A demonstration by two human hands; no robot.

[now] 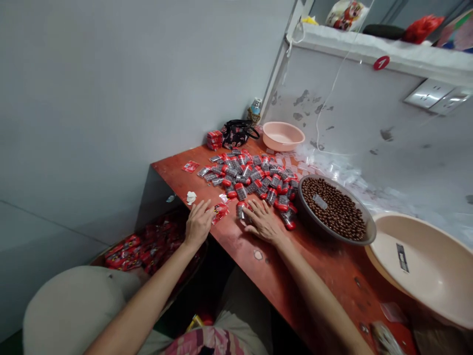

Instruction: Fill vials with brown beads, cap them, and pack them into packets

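Observation:
My left hand (198,223) rests palm down on the red table top (318,268), its fingertips beside a crumpled red wrapper (220,213). My right hand (263,221) lies with fingers spread, its fingertips next to a red-capped clear packet (241,209). That packet sits at the near edge of a loose heap of similar red-and-clear packets with dark contents (251,177). Neither hand visibly holds anything.
A grey bowl of brown balls (334,209) is right of the heap, with a large beige basin (417,266) nearer. A pink basin (283,136), black patterned bag (238,133) and stacked red boxes (214,140) stand behind. A box of red packets (148,251) sits left, below the table.

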